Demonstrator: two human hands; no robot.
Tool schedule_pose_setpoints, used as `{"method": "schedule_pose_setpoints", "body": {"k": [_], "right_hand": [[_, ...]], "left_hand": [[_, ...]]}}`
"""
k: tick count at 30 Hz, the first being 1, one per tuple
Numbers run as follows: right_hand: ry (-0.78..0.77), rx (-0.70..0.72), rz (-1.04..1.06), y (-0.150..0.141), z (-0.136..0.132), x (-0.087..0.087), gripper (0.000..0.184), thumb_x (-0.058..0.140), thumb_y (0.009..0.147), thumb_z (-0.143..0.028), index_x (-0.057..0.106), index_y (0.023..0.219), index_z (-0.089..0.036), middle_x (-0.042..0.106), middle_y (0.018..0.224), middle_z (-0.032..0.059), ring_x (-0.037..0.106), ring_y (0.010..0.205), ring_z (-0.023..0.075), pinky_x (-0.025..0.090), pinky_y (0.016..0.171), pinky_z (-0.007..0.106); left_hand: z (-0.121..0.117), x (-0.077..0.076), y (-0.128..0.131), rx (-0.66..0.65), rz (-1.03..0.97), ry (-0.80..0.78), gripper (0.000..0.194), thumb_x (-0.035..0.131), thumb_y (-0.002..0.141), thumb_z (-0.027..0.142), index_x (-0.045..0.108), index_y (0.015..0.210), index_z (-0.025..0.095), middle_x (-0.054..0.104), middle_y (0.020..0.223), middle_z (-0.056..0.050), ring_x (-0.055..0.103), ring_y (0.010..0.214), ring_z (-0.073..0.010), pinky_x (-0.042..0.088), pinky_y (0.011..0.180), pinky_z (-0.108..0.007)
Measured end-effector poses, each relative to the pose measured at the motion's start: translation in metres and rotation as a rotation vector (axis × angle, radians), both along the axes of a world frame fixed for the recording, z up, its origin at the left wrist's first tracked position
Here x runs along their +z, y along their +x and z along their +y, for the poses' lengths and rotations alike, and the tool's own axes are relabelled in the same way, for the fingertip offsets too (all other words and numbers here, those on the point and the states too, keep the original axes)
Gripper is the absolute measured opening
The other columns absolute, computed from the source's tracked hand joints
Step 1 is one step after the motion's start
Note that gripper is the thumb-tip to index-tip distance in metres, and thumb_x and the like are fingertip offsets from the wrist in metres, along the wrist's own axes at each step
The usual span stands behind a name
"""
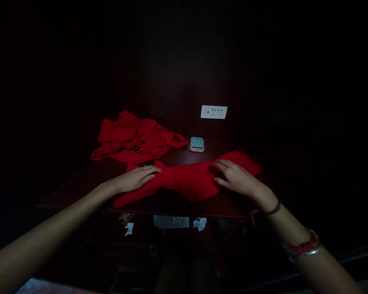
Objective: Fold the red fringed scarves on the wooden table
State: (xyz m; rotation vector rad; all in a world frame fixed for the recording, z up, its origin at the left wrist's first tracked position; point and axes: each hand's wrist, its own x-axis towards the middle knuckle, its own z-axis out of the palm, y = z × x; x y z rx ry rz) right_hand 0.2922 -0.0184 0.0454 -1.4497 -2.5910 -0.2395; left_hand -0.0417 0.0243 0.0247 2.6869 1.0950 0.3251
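Red cloth lies bunched at the table's six-o'clock edge; left hand presses flat, right hand lies loosely curled, gripping nothing. Smoothing outward from centre would best clear the creases.

The near half of the desk is taken up by a red cloth lying crosswise. Bare dark wood is left open at the near left corner and between this cloth and the crumpled red pile behind. A phone lies just right of that pile.
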Motion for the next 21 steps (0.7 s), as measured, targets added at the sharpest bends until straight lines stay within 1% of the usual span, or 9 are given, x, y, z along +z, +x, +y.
{"method": "schedule_pose_setpoints", "body": {"k": [2,4,5,7,10,13,16,18,21], "right_hand": [[-0.032,0.085,-0.013,-0.012,0.002,-0.007,0.058,0.044,0.074,-0.047,0.031,0.125,-0.022,0.036,0.126,0.0097,0.031,0.113,0.0270,0.033,0.086,0.042],[-0.103,0.131,-0.060,-0.024,0.008,-0.022,0.061,0.040,0.073,-0.053,0.025,0.127,-0.028,0.031,0.130,0.0067,0.025,0.117,0.0301,0.031,0.086,0.047],[-0.116,0.109,-0.076,-0.031,0.012,-0.030,0.059,0.037,0.075,-0.053,0.024,0.127,-0.030,0.029,0.131,0.0062,0.024,0.117,0.0312,0.031,0.085,0.049],[-0.093,-0.001,-0.079,-0.046,0.021,-0.045,0.056,0.030,0.078,-0.053,0.022,0.128,-0.029,0.028,0.132,0.0074,0.023,0.117,0.0331,0.031,0.084,0.051],[-0.034,-0.186,-0.040,-0.073,0.033,-0.057,0.058,0.025,0.078,-0.054,0.022,0.129,-0.026,0.027,0.132,0.0108,0.024,0.116,0.0354,0.030,0.082,0.053],[-0.087,-0.241,0.001,-0.087,0.045,-0.052,0.061,0.023,0.077,-0.057,0.023,0.129,-0.025,0.028,0.131,0.0125,0.025,0.115,0.0362,0.028,0.082,0.055],[-0.168,-0.098,0.103,-0.068,0.059,-0.036,0.056,0.024,0.080,-0.052,0.028,0.127,-0.022,0.033,0.129,0.0103,0.031,0.114,0.0288,0.028,0.087,0.048],[-0.126,-0.017,0.192,-0.039,0.068,-0.026,0.049,0.026,0.083,-0.042,0.035,0.123,-0.017,0.039,0.124,0.0097,0.035,0.112,0.0206,0.029,0.091,0.035],[-0.088,-0.112,0.144,0.007,0.076,-0.022,0.042,0.041,0.078,-0.029,0.044,0.116,-0.010,0.046,0.117,0.0132,0.042,0.106,0.0194,0.033,0.088,0.028]], "left_hand": [[0.008,-0.012,0.007,-0.001,0.135,-0.065,0.047,0.038,0.079,0.041,0.033,0.123,0.025,0.032,0.129,-0.005,0.031,0.115,-0.0242,0.027,0.092,-0.038],[0.020,-0.019,0.011,0.066,0.266,-0.137,0.064,0.049,0.069,0.050,0.024,0.126,0.032,0.018,0.136,-0.005,0.019,0.119,-0.0336,0.022,0.090,-0.050],[0.027,-0.020,0.013,0.103,0.309,-0.158,0.070,0.051,0.066,0.052,0.022,0.127,0.035,0.014,0.137,-0.005,0.015,0.119,-0.0371,0.020,0.088,-0.054],[0.045,-0.021,0.016,0.147,0.344,-0.147,0.066,0.049,0.067,0.053,0.024,0.125,0.037,0.013,0.137,-0.005,0.013,0.119,-0.0391,0.016,0.087,-0.058],[0.070,-0.019,0.025,0.175,0.331,0.066,0.044,0.044,0.076,0.038,0.039,0.119,0.031,0.023,0.133,-0.006,0.022,0.117,-0.0331,0.017,0.090,-0.052],[0.080,-0.019,0.041,0.260,0.284,0.379,0.032,0.042,0.075,0.020,0.053,0.105,0.020,0.036,0.123,-0.010,0.032,0.110,-0.0290,0.026,0.088,-0.044],[0.075,-0.023,0.054,0.323,0.240,0.527,0.025,0.041,0.072,0.014,0.058,0.091,0.014,0.043,0.112,-0.015,0.037,0.102,-0.0299,0.033,0.080,-0.042],[0.075,-0.027,0.057,0.286,0.195,0.487,0.023,0.040,0.071,0.011,0.057,0.086,0.013,0.049,0.101,-0.014,0.043,0.094,-0.0261,0.036,0.077,-0.038],[0.084,-0.031,0.054,0.203,0.104,0.341,0.021,0.039,0.068,0.005,0.053,0.082,0.012,0.053,0.084,-0.009,0.049,0.080,-0.0186,0.039,0.072,-0.029]]}}
